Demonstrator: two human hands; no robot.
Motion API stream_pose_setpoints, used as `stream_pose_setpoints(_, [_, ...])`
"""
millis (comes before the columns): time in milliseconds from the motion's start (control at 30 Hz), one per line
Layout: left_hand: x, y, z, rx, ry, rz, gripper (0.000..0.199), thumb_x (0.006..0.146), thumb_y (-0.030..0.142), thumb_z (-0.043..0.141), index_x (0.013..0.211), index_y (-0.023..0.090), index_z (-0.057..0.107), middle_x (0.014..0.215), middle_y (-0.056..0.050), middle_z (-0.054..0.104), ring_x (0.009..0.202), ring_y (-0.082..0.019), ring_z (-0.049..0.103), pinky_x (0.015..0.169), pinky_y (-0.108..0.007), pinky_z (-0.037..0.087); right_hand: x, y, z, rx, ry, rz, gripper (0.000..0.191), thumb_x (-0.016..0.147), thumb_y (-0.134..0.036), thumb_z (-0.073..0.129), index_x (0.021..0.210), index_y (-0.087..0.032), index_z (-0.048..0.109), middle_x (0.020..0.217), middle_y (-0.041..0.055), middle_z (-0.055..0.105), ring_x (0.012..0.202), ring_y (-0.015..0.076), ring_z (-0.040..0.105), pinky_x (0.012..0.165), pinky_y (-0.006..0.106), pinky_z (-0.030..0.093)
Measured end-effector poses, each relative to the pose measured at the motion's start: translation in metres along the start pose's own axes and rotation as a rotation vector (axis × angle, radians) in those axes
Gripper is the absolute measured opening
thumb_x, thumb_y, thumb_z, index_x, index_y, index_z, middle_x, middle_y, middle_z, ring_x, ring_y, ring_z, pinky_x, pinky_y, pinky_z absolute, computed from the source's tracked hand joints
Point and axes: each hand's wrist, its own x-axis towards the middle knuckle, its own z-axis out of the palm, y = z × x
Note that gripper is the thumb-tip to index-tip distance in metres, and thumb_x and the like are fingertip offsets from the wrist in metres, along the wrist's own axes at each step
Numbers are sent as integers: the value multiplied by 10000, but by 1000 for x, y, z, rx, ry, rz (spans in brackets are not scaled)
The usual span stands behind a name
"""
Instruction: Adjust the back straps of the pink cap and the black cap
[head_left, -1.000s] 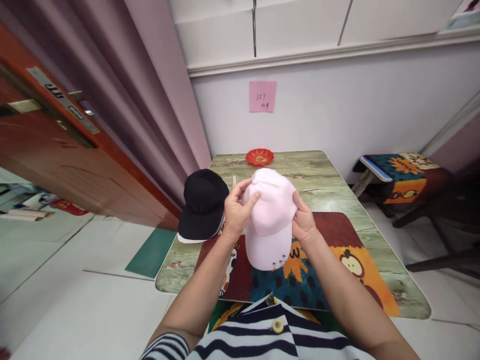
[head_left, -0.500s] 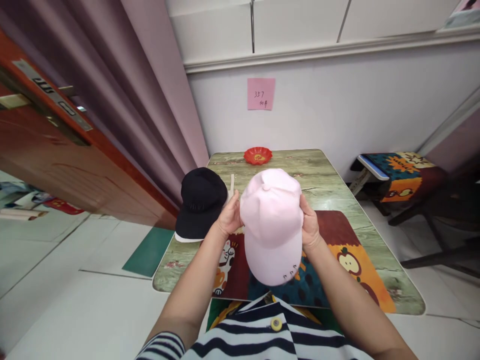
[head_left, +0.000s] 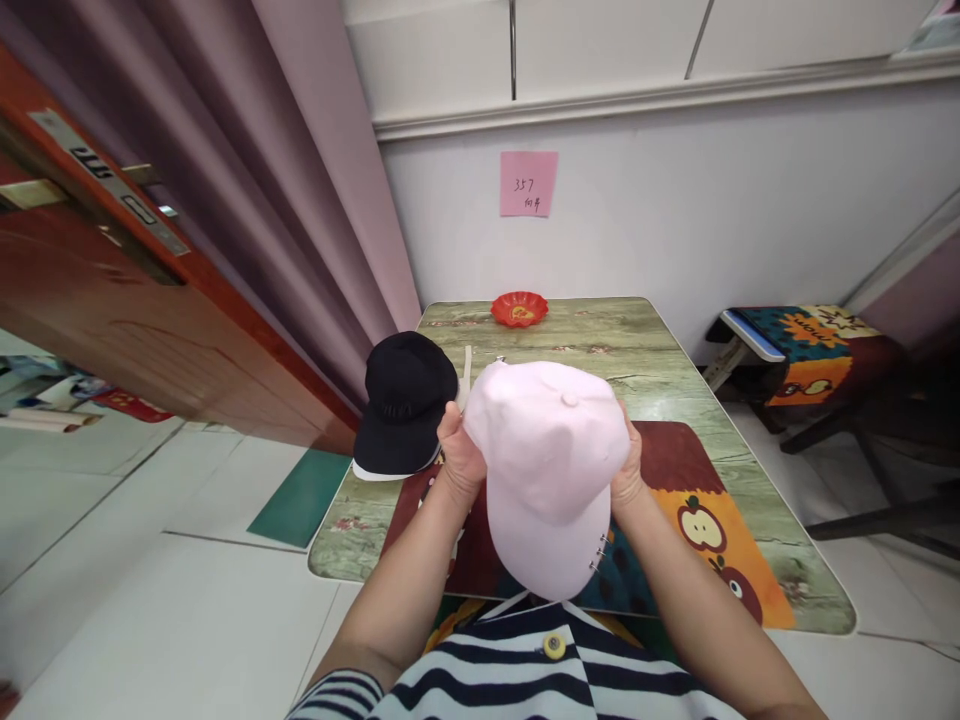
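A pale pink baseball cap [head_left: 551, 450] is held up in front of me, over the table, its brim pointing down toward my body. Small metal rings pierce the brim's right edge. My left hand [head_left: 461, 455] grips the cap's left side, with the thumb up and the other fingers partly hidden behind it. On the opposite side my right hand [head_left: 628, 465] holds the cap, its fingers mostly covered by the fabric. A black cap [head_left: 405, 400] lies to the left of my left hand, with something white showing under its brim.
The wood-patterned table [head_left: 645, 340] carries a red scalloped dish [head_left: 519, 309] at the back and a colourful mat [head_left: 701, 500] at the front. A door [head_left: 150, 330] and purple curtain [head_left: 330, 170] stand left. At right is a stool [head_left: 806, 345] with a patterned cover.
The pink cap has come down and nearer to me and turned, so its left side shows more and its crown leans right. Both hands have moved with it.
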Motion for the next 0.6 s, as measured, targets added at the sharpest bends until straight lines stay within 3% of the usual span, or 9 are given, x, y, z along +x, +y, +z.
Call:
stream_pose_setpoints(133, [17, 12, -1, 56, 55, -59, 502, 725, 545, 733, 1061, 172, 744, 1080, -115, 768, 1241, -377, 616, 1080, -506, 468, 7, -7, -8, -28, 41, -31, 723, 840, -714, 423, 1275, -187, 660, 1250, 124, 721, 1272, 371, 601, 1100, 541, 450])
stream_pose_setpoints(233, [35, 34, 9, 124, 78, -24, 343, 686, 352, 804, 966, 158, 755, 977, -96, 779, 1062, -305, 707, 1013, -418, 523, 19, -29, -16, -105, 41, -124, 563, 810, -555, 554, 1230, -198, 669, 1288, 112, 704, 1283, 360, 591, 1083, 532, 462])
stream_pose_setpoints(333, [47, 63, 28, 271, 1, 71, 333, 674, 315, 834, 959, 159, 758, 934, -80, 774, 881, -241, 725, 889, -358, 557, 33, -59, -24, -228, 20, -257, 459, 775, -426, 621, 1187, -227, 665, 1283, 87, 704, 1216, 338, 629, 1033, 513, 487])
stream_pose_setpoints(433, [54, 83, 43, 517, -77, 219, 268, 667, 330, 850, 847, 168, 736, 821, -30, 739, 750, -182, 676, 784, -312, 539, 47, -80, -31, -358, 79, -408, 333, 731, -361, 681, 1037, -229, 662, 1125, 66, 744, 1063, 291, 679, 973, 471, 507])
stream_pose_setpoints(500, [57, 83, 42, 698, -96, 334, 221, 676, 322, 833, 784, 173, 710, 775, -3, 706, 748, -167, 647, 789, -298, 517, 54, -79, -37, -443, 135, -481, 284, 704, -341, 723, 951, -222, 649, 1029, 47, 742, 1006, 260, 677, 955, 431, 504])
stream_pose_setpoints(600, [61, 62, 21, 955, -91, 385, 140, 703, 282, 764, 771, 177, 702, 806, 1, 703, 820, -180, 639, 859, -307, 493, 57, -54, -50, -596, 209, -486, 242, 707, -340, 712, 896, -200, 658, 980, 43, 736, 980, 241, 660, 961, 410, 486])
